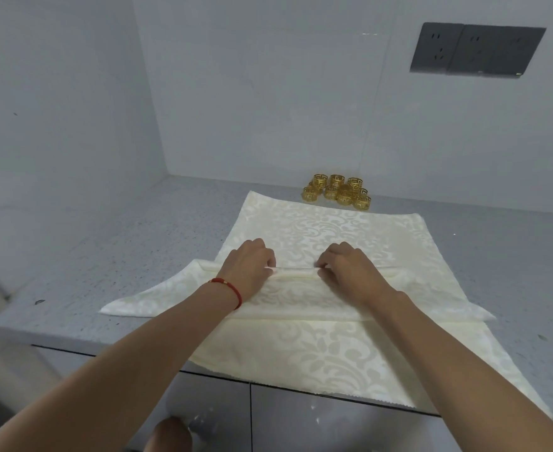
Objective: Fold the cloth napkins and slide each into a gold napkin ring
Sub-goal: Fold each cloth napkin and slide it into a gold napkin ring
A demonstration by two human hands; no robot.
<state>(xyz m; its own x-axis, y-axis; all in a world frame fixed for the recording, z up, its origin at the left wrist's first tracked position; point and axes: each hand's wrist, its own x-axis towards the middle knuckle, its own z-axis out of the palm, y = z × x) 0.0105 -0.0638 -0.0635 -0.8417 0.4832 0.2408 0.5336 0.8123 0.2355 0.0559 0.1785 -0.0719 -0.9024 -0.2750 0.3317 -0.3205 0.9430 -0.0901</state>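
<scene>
Two hands work side by side at the middle of the frame, both on a cream damask napkin [320,350] spread over a speckled grey countertop [112,256]. The left hand [250,267], with a red string bracelet [227,290] at its wrist, has its fingers curled over a narrow rolled fold [296,273] that runs across the cloth; its fingertips pinch the left end of that fold. The right hand [350,270] mirrors it, knuckles up, fingers tucked down and gripping the right end of the same fold. A short stretch of the roll shows bare between the two hands.

The napkin lies at an angle, its far edge toward the upper middle of the frame and its near edge hanging a little past the front lip of the counter. A folded band of the cloth stretches out to pointed tips at the left and right of the frame, lying over the flat part below it.

Just beyond the far edge of the napkin, near the back wall, sits a tight cluster of gold napkin rings [337,192] with cut-out fretwork, standing on end and touching one another. In the upper right of the frame a dark grey socket panel [477,50] is set into the pale wall. Grey cabinet fronts [301,422] show below the counter edge at the bottom of the frame.
</scene>
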